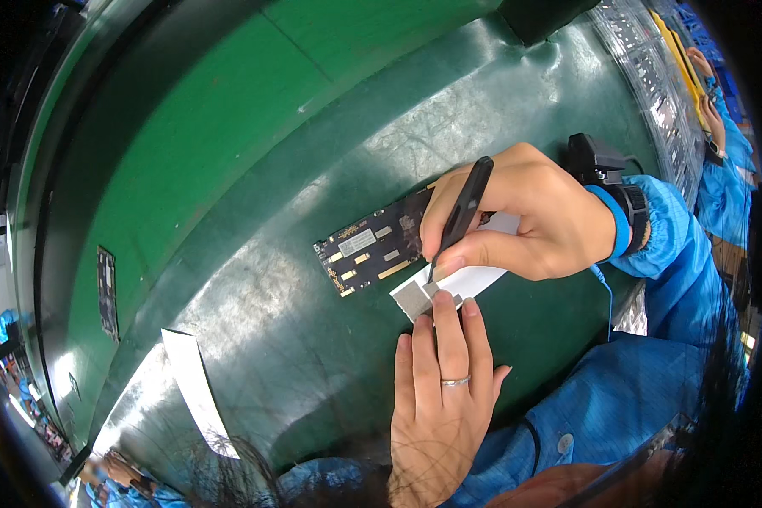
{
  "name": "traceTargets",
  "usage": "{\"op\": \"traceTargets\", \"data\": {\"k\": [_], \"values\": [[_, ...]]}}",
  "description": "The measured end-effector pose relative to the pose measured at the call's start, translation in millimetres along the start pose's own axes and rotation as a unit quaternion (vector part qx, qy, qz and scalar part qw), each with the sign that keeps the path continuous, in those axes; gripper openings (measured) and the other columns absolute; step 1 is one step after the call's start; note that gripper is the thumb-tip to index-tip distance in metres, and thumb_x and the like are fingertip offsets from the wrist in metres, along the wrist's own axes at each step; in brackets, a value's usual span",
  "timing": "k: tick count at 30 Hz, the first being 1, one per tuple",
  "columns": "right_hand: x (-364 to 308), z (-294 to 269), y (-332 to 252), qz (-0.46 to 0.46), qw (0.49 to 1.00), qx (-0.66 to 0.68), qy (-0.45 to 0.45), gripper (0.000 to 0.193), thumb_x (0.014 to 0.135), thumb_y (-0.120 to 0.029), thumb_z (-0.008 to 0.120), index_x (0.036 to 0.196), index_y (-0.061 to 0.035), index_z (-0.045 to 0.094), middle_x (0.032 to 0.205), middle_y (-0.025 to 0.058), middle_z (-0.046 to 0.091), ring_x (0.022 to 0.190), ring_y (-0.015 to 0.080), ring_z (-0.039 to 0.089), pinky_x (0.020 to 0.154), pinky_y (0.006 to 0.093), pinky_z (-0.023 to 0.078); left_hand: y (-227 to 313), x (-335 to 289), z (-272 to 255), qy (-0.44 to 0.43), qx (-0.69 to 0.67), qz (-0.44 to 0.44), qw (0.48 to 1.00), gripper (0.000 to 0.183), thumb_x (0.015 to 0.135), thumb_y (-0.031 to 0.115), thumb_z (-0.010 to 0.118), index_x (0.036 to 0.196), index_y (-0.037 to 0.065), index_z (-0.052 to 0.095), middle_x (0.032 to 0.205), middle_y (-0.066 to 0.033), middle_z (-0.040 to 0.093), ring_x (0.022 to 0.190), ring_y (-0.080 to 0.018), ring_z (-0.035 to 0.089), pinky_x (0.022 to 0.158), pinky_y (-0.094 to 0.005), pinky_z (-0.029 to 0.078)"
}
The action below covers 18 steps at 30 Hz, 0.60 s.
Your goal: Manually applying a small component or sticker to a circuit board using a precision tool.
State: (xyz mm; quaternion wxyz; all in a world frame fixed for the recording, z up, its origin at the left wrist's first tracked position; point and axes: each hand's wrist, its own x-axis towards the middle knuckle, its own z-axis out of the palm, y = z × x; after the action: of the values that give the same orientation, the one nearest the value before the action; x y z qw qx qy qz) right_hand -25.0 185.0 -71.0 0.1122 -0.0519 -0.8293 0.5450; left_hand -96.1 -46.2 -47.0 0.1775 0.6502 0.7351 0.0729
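My right hand [529, 216] grips black tweezers [464, 212], tips down on a small grey square pad [411, 296] at the end of a white backing strip [474, 278]. My left hand [440, 389], a ring on one finger, lies flat with its fingertips pressing on that strip just beside the pad. A dark circuit board [372, 248] with gold pads lies on the green work surface [254, 212] right behind the strip, partly under my right hand. A blue wrist strap and a black wrist device sit on my right wrist.
A second white strip [196, 389] lies at the near left of the surface. A small dark board [107, 292] rests on the far-left green band. Clear plastic trays [652, 76] run along the upper right, where another person's blue sleeve and hands [715, 118] show.
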Motion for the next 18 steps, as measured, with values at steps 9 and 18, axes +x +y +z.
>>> {"op": "traceTargets", "data": {"k": [9, 18], "values": [[41, 8, -42, 0.138, 0.959, 0.225, 0.103, 0.013, 0.101, -0.010, 0.071, 0.106, 0.0020, 0.069, 0.090, 0.0058, 0.072, 0.082, 0.0103, 0.068, 0.073, 0.0251, 0.055, 2, -15, -34, 0.032, -0.008, 0.013, 0.999, 0.081, 0.086, 0.051, 0.075, 0.147, 0.002, 0.054, 0.152, -0.0188, 0.050, 0.127, -0.0311, 0.056, 0.109, -0.0453, 0.049], [52, 14, -54, 0.144, 0.966, 0.201, 0.070, 0.010, 0.101, -0.007, 0.069, 0.108, -0.0001, 0.068, 0.095, 0.0049, 0.072, 0.083, 0.0098, 0.068, 0.076, 0.0258, 0.057, -3, 3, -58, 0.071, 0.009, -0.065, 0.995, 0.087, 0.081, 0.045, 0.082, 0.149, 0.000, 0.051, 0.153, -0.0306, 0.041, 0.130, -0.0505, 0.050, 0.106, -0.0572, 0.047]]}}
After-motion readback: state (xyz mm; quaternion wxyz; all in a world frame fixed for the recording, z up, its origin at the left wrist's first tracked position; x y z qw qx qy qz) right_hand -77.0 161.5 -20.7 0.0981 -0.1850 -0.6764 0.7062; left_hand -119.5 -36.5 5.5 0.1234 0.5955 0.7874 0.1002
